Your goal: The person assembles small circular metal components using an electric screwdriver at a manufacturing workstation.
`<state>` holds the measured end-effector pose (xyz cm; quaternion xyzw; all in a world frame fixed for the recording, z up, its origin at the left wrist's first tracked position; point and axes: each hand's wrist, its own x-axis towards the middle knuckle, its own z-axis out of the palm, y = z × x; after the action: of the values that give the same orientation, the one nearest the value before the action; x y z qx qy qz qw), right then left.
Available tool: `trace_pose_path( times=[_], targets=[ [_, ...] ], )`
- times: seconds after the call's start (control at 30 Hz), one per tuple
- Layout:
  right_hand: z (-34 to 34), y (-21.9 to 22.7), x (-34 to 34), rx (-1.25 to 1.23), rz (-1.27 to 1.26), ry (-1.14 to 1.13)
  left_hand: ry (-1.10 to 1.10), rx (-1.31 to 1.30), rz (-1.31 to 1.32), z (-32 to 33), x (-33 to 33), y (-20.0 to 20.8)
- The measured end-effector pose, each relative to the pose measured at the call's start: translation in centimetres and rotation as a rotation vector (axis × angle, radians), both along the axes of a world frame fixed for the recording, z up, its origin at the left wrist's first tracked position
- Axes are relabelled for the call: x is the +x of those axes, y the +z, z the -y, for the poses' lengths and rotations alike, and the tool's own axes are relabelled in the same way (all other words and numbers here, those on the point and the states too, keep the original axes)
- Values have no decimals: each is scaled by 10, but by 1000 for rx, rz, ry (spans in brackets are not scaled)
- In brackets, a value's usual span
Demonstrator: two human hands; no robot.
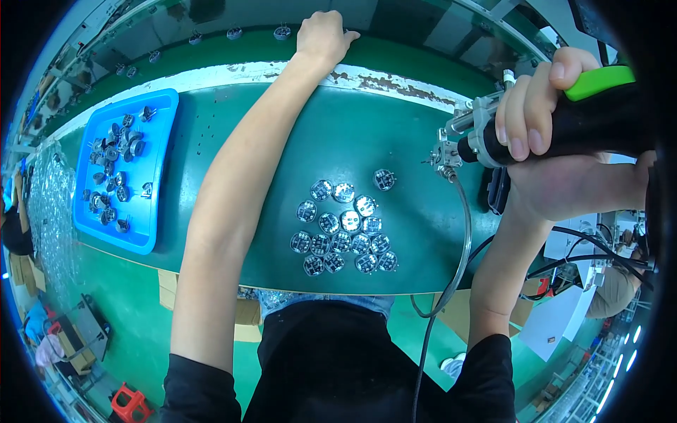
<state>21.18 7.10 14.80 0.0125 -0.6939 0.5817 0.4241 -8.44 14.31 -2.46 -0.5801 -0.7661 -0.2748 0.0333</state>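
Note:
My left hand (pixel 326 37) reaches across the table to the green conveyor belt (pixel 405 63), fingers curled down and thumb pointing right. Whatever lies under those fingers is hidden. Just left of it, a small round metal part (pixel 282 32) sits on the belt. At the right, my right hand (pixel 539 120) is wrapped round a black power tool (pixel 592 123) with a green top piece. The tool's metal nose (pixel 444 154) points left, and a clear hose (pixel 463 225) hangs from it. Several round silver-rimmed parts (pixel 350 221) stand grouped on the green tabletop between my arms.
A blue tray (pixel 146 236) with several loose metal parts stands at the table's left end. A worn white strip (pixel 233 73) runs between table and belt. Black cables (pixel 599 259) cross at the right. A red stool (pixel 130 403) is on the floor, lower left.

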Motion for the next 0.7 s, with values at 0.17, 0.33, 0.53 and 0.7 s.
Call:
trace_pose_path(
  times=[0.17, 0.33, 0.53, 0.7],
  targets=[
    [-1, -2, 6, -20, -28, 40, -320, 224, 46, 24, 22, 5],
    [-1, -1, 8, -49, -57, 78, -849, 58, 271, 86, 64, 30],
    [-1, -4, 6, -44, -58, 99, -1061, -119, 411, 128, 79, 22],
    [1, -13, -18, -37, -50, 114, -1044, -146, 402, 132, 77, 19]
  ],
)
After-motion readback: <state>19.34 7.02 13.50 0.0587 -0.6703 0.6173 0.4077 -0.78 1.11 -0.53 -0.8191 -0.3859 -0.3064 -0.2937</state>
